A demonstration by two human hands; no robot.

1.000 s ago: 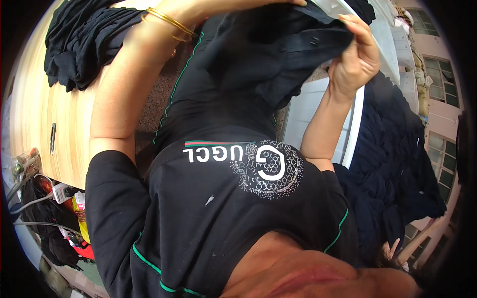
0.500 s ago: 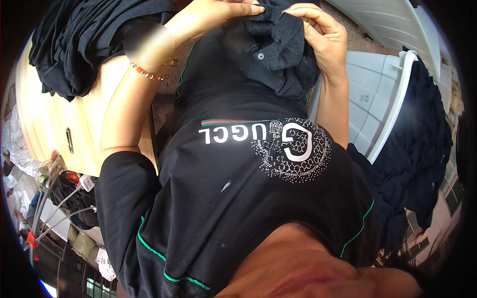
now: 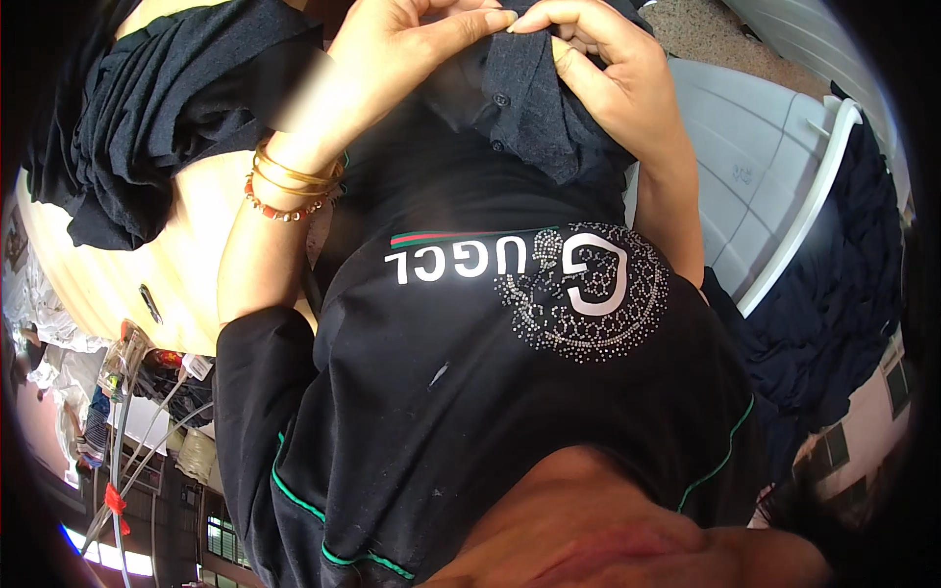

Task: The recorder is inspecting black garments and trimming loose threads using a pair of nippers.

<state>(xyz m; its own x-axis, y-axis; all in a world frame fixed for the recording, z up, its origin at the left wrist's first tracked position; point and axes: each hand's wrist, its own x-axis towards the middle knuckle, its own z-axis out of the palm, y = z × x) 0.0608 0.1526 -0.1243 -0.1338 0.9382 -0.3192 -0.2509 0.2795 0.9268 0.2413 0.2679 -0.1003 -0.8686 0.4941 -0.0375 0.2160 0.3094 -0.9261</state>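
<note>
Left grip (image 3: 397, 39) clipped by top edge, some fingers out of frame; pale blur smears its wrist. Right grip (image 3: 618, 69): curled fingers hide part of its hold on the dark garment (image 3: 534, 103). Garment runs past top edge; its outline against the black shirt (image 3: 470, 392) is unclear. Cloth pile (image 3: 186, 108) cut off up top, covers part of worktop (image 3: 191, 294). Pale bin (image 3: 730, 127) partly behind right arm (image 3: 679, 196).
</note>
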